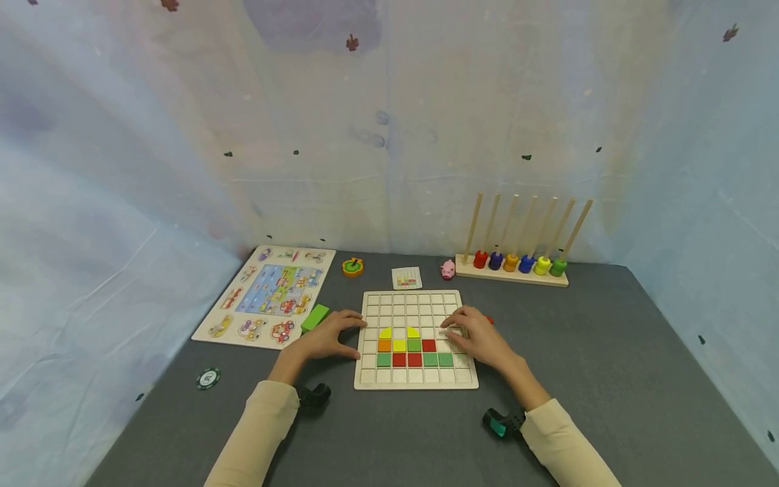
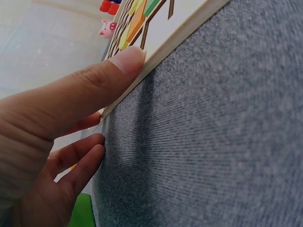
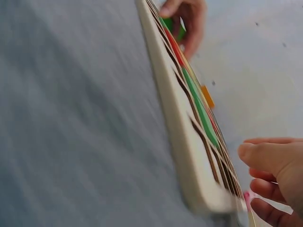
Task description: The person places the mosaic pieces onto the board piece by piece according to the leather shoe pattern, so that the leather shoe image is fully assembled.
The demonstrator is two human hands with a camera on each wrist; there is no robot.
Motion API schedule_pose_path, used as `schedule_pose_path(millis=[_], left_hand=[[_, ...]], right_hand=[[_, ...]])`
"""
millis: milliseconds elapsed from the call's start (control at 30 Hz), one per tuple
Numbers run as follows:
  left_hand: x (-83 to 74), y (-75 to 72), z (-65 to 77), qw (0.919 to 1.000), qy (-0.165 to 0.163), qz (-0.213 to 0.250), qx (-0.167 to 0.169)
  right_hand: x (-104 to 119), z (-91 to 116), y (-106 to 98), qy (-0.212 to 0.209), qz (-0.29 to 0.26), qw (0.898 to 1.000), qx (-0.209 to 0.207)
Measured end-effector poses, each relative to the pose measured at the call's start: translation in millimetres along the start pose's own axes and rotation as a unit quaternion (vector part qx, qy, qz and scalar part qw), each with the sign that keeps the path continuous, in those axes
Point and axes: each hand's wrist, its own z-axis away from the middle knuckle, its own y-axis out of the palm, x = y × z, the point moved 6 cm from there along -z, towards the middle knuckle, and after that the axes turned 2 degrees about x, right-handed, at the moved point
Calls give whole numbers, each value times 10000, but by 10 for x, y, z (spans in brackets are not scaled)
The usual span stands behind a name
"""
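A wooden grid board (image 1: 415,380) lies on the table with red, green, yellow and orange tiles in its lower and middle rows. My left hand (image 1: 328,336) is at the board's left edge. In the left wrist view its thumb (image 2: 128,61) touches the rim, and the other fingers are loosely bent. Over the board's right side is my right hand (image 1: 481,338), thumb and fingers apart and slightly bent. In the right wrist view nothing shows between the right hand's fingers (image 3: 262,153). Beyond the board lies a small pattern card (image 1: 406,278).
A vehicle picture puzzle (image 1: 262,297) lies at left, with green blocks (image 1: 314,317) by its edge. A poker chip (image 1: 208,378) is nearer. Behind stand an orange-green toy (image 1: 352,267), a pink pig (image 1: 447,270) and a peg stand (image 1: 511,272) with colored beads. Some red thing (image 1: 489,319) shows behind my right hand.
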Motion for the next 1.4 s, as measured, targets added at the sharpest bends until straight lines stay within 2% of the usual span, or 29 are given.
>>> schedule_pose_path(millis=[167, 333, 567, 967, 1233, 1400], left_hand=[[4, 8, -7, 10000, -57, 24, 33], [5, 10, -11, 9999, -84, 50, 52], [-10, -1, -2, 9999, -77, 90, 74], [-12, 1, -3, 9999, -70, 87, 65], [-6, 12, -13, 9999, -101, 80, 69], [-10, 3, -8, 9999, -76, 62, 49]], right_hand=[[-238, 75, -186, 490, 172, 9983, -250], [-432, 163, -306, 918, 361, 9949, -233], [-555, 253, -350, 926, 595, 9938, -151], [-626, 291, -316, 1059, 685, 9920, 102], [-635, 261, -329, 1129, 444, 9926, -31], [-570, 217, -335, 1220, -23, 9924, -139]])
